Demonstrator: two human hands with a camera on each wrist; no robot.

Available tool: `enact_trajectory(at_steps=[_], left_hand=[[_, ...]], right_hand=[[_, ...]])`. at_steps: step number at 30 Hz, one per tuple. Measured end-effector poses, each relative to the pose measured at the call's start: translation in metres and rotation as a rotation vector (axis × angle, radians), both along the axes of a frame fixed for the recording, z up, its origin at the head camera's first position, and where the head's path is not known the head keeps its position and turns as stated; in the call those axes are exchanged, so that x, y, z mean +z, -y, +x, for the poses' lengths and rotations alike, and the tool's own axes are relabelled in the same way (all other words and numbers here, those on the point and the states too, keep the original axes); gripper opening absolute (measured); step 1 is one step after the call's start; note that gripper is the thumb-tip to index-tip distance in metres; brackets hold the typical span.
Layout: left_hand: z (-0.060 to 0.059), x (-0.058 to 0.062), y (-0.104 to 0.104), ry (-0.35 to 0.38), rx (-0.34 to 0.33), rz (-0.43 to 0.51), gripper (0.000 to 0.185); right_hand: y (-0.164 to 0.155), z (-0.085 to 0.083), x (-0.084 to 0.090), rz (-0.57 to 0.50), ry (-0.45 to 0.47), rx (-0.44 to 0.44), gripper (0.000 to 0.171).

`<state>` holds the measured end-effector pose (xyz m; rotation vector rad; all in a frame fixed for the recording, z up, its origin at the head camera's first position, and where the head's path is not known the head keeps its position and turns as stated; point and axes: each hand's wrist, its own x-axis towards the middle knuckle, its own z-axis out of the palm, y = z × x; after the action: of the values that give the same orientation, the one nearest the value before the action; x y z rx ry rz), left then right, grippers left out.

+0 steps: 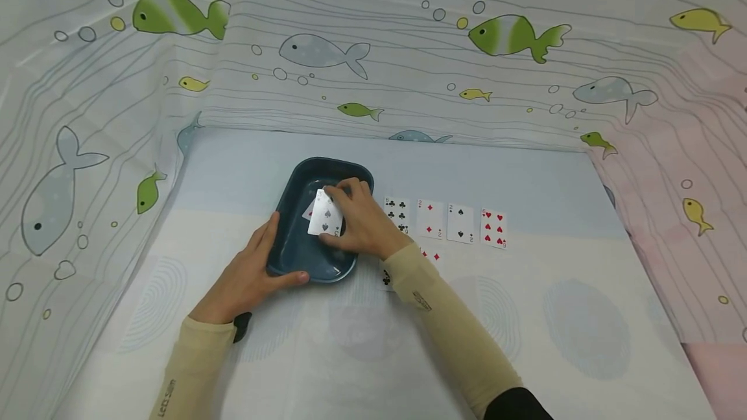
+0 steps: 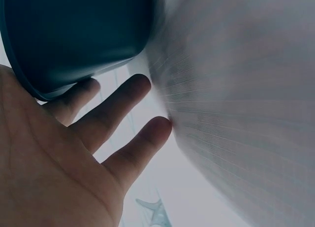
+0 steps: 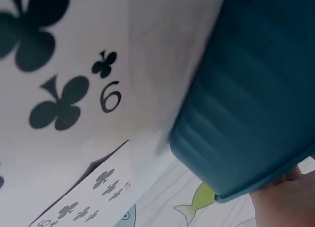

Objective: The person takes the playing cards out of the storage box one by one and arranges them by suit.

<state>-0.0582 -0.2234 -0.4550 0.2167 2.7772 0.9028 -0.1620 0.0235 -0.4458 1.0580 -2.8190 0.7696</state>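
A dark blue tray [image 1: 312, 269] stands on the table in the head view. My left hand [image 1: 245, 277] rests against its left side and near corner, with the thumb by the near rim. In the left wrist view the fingers [image 2: 110, 106] reach out fairly straight beside the tray wall [image 2: 78, 35]. Over the tray, my right hand [image 1: 364, 219] pinches a white playing card with spades [image 1: 323, 216] between thumb and fingers. Beneath it, another card [image 1: 308, 211] with a red mark shows partly inside the tray.
Right of the tray lie a six of clubs [image 1: 397, 211], two of diamonds [image 1: 430, 219], two of spades [image 1: 460, 223] and six of hearts [image 1: 493, 228] in a row. Nearer, a diamond card [image 1: 432, 255] and a clubs card [image 1: 386, 280] are partly hidden by the right forearm. A fish-print curtain [image 1: 408, 83] surrounds the table.
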Motion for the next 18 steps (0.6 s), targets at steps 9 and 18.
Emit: enact_trajectory(at_steps=[9,18], left_hand=[[0.002,0.002,0.000,-0.005,0.004,-0.001,0.128],[0.002,0.000,-0.001,-0.006,0.009,0.005,0.127]], right_hand=[[-0.008,0.009,0.005,-0.013,0.004,-0.014,0.090],[-0.018,0.018,0.007,0.013,0.000,-0.027,0.090]])
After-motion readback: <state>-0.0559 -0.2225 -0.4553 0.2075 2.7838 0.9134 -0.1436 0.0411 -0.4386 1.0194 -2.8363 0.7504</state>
